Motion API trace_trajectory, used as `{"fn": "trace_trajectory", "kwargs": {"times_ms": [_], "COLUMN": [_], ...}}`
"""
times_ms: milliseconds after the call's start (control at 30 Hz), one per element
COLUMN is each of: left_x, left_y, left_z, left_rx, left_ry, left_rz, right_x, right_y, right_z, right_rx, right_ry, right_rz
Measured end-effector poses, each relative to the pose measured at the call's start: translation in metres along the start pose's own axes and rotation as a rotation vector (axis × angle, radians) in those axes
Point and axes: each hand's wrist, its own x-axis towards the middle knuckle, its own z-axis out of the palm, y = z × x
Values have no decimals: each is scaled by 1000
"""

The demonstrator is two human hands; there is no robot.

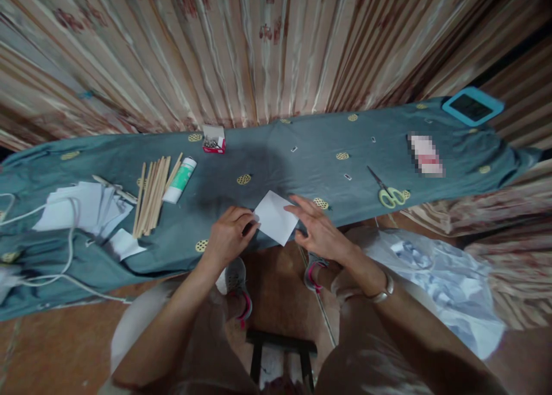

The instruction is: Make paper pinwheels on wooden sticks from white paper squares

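A small white square of paper lies on the grey-green cloth near the table's front edge. My left hand pinches the paper's left corner with curled fingers. My right hand rests on the paper's right side, its fingers stretched out and pressing flat.
At the left lie a bundle of wooden sticks, a white and green glue tube, a pile of white paper and a white cable. A small box of staples sits at the back. Yellow-handled scissors lie right, a blue-framed device beyond.
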Motion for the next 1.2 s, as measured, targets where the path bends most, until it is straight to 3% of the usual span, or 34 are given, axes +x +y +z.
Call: {"fn": "trace_trajectory", "kwargs": {"times_ms": [233,533,700,1200], "left_x": [2,2,6,9], "left_y": [2,3,-2,-4], "left_z": [-6,4,8,11], "left_rx": [-33,-152,-172,-186], "left_ry": [-61,-71,-62,-48], "left_rz": [0,-86,-138,-324], "right_x": [2,25,32,44], "right_y": [-6,3,8,8], "right_z": [6,3,3,15], "right_rx": [109,274,376,227], "right_ry": [27,45,49,187], "right_rz": [-11,257,320,315]}}
